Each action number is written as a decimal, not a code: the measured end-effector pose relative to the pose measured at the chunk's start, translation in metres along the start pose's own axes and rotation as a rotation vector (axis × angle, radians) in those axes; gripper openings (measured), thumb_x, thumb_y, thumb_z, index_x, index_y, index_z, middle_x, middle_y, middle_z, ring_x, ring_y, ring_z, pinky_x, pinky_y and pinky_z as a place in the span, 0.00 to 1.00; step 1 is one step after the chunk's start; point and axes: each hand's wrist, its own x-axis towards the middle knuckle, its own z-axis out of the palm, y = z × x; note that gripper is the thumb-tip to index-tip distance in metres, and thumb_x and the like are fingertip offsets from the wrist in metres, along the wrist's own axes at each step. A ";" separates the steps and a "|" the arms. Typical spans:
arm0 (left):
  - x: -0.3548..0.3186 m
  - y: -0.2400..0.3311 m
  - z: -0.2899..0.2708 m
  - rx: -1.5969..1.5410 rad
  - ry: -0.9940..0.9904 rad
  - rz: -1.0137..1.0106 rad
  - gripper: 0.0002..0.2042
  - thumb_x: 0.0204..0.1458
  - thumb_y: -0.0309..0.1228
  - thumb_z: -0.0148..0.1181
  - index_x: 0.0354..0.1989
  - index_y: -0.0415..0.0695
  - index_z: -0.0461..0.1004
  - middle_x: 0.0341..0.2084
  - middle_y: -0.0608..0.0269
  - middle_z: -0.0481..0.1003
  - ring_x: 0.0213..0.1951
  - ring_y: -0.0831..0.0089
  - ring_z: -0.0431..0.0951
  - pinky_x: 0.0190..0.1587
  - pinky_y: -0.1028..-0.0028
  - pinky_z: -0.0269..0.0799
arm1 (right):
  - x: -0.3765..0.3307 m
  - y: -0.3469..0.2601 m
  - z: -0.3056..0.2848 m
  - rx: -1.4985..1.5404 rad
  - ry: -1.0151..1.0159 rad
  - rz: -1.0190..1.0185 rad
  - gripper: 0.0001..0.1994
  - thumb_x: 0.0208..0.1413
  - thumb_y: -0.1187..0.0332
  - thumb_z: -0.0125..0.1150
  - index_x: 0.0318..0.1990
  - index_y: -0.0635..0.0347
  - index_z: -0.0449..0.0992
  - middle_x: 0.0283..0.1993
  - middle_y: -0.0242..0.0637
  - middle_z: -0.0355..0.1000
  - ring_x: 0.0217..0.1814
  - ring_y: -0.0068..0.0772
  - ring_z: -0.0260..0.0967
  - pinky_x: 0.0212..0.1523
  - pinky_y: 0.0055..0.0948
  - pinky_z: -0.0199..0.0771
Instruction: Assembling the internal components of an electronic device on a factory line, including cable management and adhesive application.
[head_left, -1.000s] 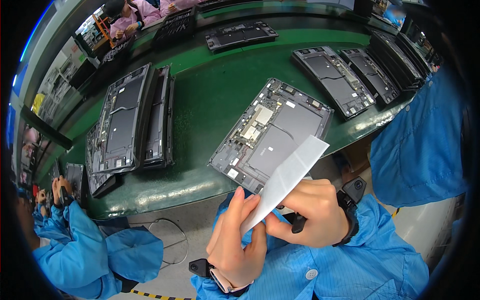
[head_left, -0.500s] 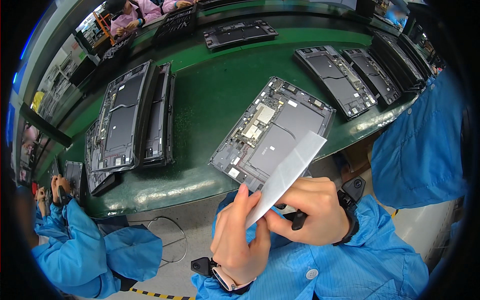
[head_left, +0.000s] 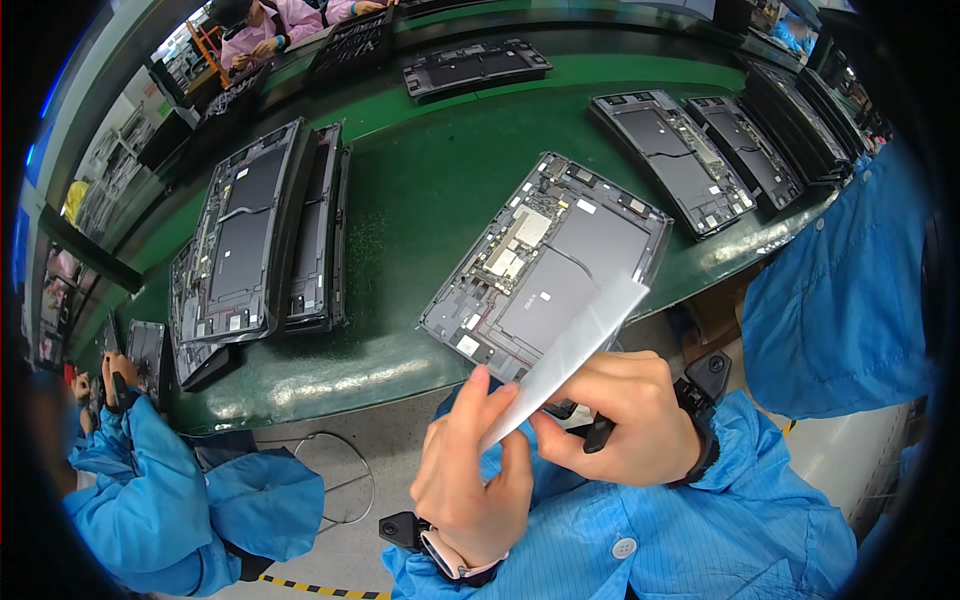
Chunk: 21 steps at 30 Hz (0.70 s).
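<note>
Our green worktop [head_left: 390,240] bears an opened laptop [head_left: 600,235] at its near edge. By that edge, our left hand [head_left: 468,475] pinches a white sheet [head_left: 572,357]; beside it, our right hand [head_left: 635,420] is clamped on a black handle [head_left: 599,434].

A long green table [head_left: 390,240] curves across the room, with a brighter green stripe along its far part. Light makes white, shiny patches on its near edge. The floor [head_left: 395,445] below is pale grey, with yellow and black striped tape [head_left: 320,592] on it. On the left stands a grey post [head_left: 70,125], and a thin blue light [head_left: 62,75] glows beside it.
</note>
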 end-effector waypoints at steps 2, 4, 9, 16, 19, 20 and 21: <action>0.001 -0.005 -0.002 0.003 -0.003 -0.059 0.26 0.40 0.12 0.60 0.52 0.33 0.71 0.34 0.54 0.81 0.36 0.63 0.82 0.41 0.70 0.76 | -0.001 0.003 -0.002 -0.018 0.000 -0.002 0.11 0.42 0.75 0.65 0.37 0.62 0.77 0.31 0.41 0.76 0.30 0.41 0.75 0.30 0.32 0.75; 0.001 -0.014 -0.006 -0.020 -0.003 -0.224 0.25 0.42 0.14 0.59 0.53 0.37 0.71 0.33 0.56 0.82 0.36 0.68 0.81 0.43 0.72 0.75 | -0.002 0.005 -0.010 -0.006 -0.059 0.071 0.11 0.41 0.76 0.65 0.36 0.62 0.78 0.31 0.40 0.76 0.30 0.40 0.76 0.31 0.30 0.75; -0.012 -0.072 -0.026 -0.396 0.095 -0.629 0.23 0.45 0.13 0.60 0.54 0.31 0.67 0.39 0.54 0.77 0.40 0.72 0.78 0.45 0.77 0.72 | 0.008 0.016 -0.029 0.066 -0.201 0.191 0.05 0.42 0.78 0.64 0.29 0.63 0.77 0.29 0.38 0.76 0.30 0.34 0.77 0.32 0.25 0.75; -0.007 -0.109 -0.034 -0.463 -0.128 -0.853 0.23 0.46 0.14 0.59 0.54 0.29 0.66 0.42 0.52 0.77 0.43 0.71 0.78 0.47 0.76 0.71 | 0.014 0.037 -0.037 0.037 -0.182 0.175 0.05 0.43 0.79 0.63 0.29 0.64 0.76 0.32 0.38 0.77 0.31 0.34 0.77 0.32 0.25 0.75; 0.017 -0.109 -0.029 -0.263 -0.306 -0.822 0.24 0.46 0.15 0.60 0.55 0.30 0.67 0.39 0.51 0.77 0.42 0.70 0.78 0.45 0.75 0.72 | 0.016 0.044 -0.029 -0.057 -0.136 -0.003 0.06 0.40 0.79 0.64 0.29 0.64 0.76 0.33 0.37 0.77 0.30 0.33 0.76 0.29 0.24 0.75; 0.020 -0.110 -0.026 -0.266 -0.308 -0.826 0.24 0.46 0.15 0.60 0.55 0.30 0.67 0.39 0.51 0.77 0.42 0.70 0.78 0.45 0.75 0.72 | 0.016 0.047 -0.026 -0.059 -0.139 0.001 0.06 0.40 0.79 0.64 0.29 0.64 0.76 0.33 0.37 0.77 0.30 0.33 0.76 0.29 0.24 0.75; 0.022 -0.111 -0.024 -0.134 -0.294 -0.701 0.25 0.45 0.16 0.61 0.55 0.30 0.67 0.39 0.50 0.76 0.41 0.66 0.78 0.44 0.71 0.73 | 0.015 0.050 -0.023 -0.164 -0.124 -0.147 0.07 0.38 0.78 0.65 0.29 0.64 0.76 0.33 0.38 0.77 0.29 0.32 0.76 0.26 0.24 0.74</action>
